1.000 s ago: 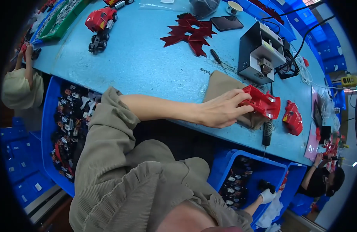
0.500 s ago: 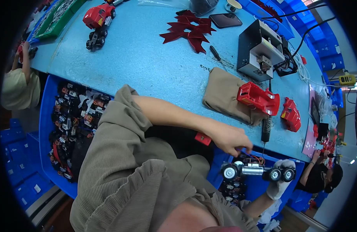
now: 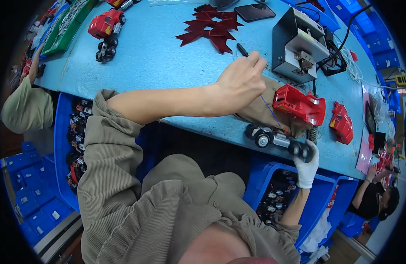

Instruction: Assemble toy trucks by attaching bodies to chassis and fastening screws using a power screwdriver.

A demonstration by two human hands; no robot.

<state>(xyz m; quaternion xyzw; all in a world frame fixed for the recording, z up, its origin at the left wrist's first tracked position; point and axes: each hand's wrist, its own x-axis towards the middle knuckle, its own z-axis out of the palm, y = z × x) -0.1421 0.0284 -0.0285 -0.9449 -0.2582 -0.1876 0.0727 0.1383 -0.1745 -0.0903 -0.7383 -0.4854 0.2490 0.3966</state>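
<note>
My bare left hand is closed, raised above the blue table. A thin blue wire runs from its fingers down to a toy truck chassis. The chassis has black tyres, silver hubs and a silver tank along its side. My right hand, in a white glove, grips its rear wheels at the table's near edge. Just beyond the chassis lies a folded brown cloth, with a red truck body shell upon it. A red cab shell sits further right. Behind my left hand shows a black screwdriver handle.
A grey and black machine with cables stands at the back right. Dark red bows, a phone and a red truck are on the table. Blue bins of chassis stand below the edge. Other people work at both sides.
My left hand has risen away from the chassis, up and left over the table, with the blue wire now stretched from it. My right hand has lifted the chassis to the table edge.
</note>
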